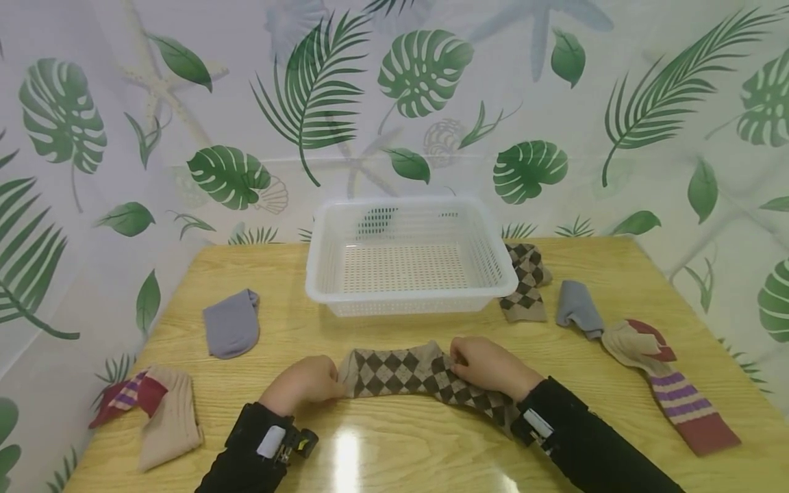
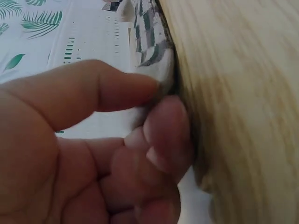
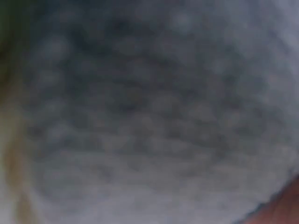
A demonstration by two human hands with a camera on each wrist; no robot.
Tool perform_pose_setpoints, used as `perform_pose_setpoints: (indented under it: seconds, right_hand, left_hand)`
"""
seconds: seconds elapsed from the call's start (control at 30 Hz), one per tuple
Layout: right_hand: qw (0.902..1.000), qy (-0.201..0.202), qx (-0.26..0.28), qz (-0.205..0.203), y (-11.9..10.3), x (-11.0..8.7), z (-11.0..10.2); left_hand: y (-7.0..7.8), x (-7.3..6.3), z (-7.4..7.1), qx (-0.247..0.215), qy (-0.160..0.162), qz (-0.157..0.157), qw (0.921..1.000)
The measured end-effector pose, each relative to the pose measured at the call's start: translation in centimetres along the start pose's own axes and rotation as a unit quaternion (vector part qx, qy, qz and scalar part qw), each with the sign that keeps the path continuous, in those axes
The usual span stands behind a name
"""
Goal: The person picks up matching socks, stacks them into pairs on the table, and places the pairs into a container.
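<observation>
A beige and brown argyle sock (image 1: pixel 394 372) lies stretched sideways across the front of the table. At its left end my left hand (image 1: pixel 311 380) pinches the plain tip between thumb and fingers; the left wrist view has this sock tip (image 2: pixel 161 70) close beside the tabletop. Near the sock's bend, my right hand (image 1: pixel 490 364) grips the fabric with curled fingers, and the rest of the sock runs under that hand toward the wrist. Blurred sock fabric (image 3: pixel 149 116) fills nearly all of the right wrist view, hiding the right fingertips there.
Behind the hands stands a white perforated basket (image 1: pixel 401 302). Another argyle sock (image 1: pixel 527 301) lies against its right side. Grey socks lie left (image 1: pixel 231 325) and right (image 1: pixel 578 308). Beige, red and purple striped socks lie at the far left (image 1: pixel 169 411) and far right (image 1: pixel 678 394).
</observation>
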State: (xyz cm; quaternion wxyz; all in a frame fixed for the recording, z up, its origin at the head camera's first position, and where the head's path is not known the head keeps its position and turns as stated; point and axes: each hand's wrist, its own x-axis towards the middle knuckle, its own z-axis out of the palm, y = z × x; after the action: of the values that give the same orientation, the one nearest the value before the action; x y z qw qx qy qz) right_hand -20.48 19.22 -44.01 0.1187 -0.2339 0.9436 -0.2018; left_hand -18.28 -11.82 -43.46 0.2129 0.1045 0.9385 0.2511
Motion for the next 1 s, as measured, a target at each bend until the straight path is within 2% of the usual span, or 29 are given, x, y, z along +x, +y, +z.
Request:
perform_pose_setpoints:
  seconds: [0.13,0.2,0.23,0.3,0.4,0.47,0.5,0.53,0.63,0.73,0.83,0.9,1.0]
  right_hand:
    - [0.9947,0.044,-0.089,-0.025,-0.5,-0.7,-0.4]
    - [0.9889,0.070,-0.125,-0.040,-0.9,-1.4,-0.7]
    - [0.9863,0.079,-0.136,-0.050,-1.2,-1.8,-0.8]
    - [0.9822,0.090,-0.149,-0.070,-1.7,-2.7,-1.0]
    - [0.9787,0.086,-0.161,-0.094,-2.4,-4.0,-0.8]
    - [0.9785,0.068,-0.167,-0.100,-2.7,-4.8,-0.6]
    - [0.9782,0.058,-0.173,-0.100,-2.7,-5.1,-0.5]
    - [0.9780,0.047,-0.178,-0.098,-2.7,-5.3,-0.3]
    - [0.9752,0.027,-0.198,-0.095,-2.5,-5.6,0.2]
    - [0.9724,0.034,-0.206,-0.104,-2.2,-5.5,0.7]
    - [0.9696,0.048,-0.207,-0.121,-2.0,-5.4,1.1]
    - [0.9674,0.055,-0.210,-0.130,-1.9,-5.4,1.3]
    - [0.9641,0.059,-0.220,-0.136,-1.9,-5.4,1.5]
  left_hand:
    - [0.5,-0.3,-0.1,0.065,0.059,0.000,0.9961]
    - [0.8,-0.5,-0.1,0.096,0.093,0.028,0.9906]
    - [1.0,-0.7,-0.1,0.109,0.110,0.054,0.9864]
    - [1.2,-0.9,0.0,0.139,0.140,0.126,0.9721]
    - [1.3,-0.9,0.4,0.192,0.168,0.225,0.9402]
    - [1.2,-0.8,0.7,0.224,0.176,0.261,0.9223]
    - [1.1,-0.8,0.8,0.234,0.172,0.268,0.9188]
    - [0.9,-0.7,1.0,0.240,0.166,0.270,0.9173]
    - [0.5,-0.5,1.3,0.237,0.149,0.271,0.9211]
    - [0.3,-0.3,1.5,0.214,0.141,0.266,0.9292]
    - [0.2,-0.1,1.7,0.193,0.140,0.266,0.9340]
    - [0.2,0.1,1.7,0.186,0.143,0.268,0.9343]
    - [0.4,0.2,1.7,0.189,0.150,0.274,0.9308]
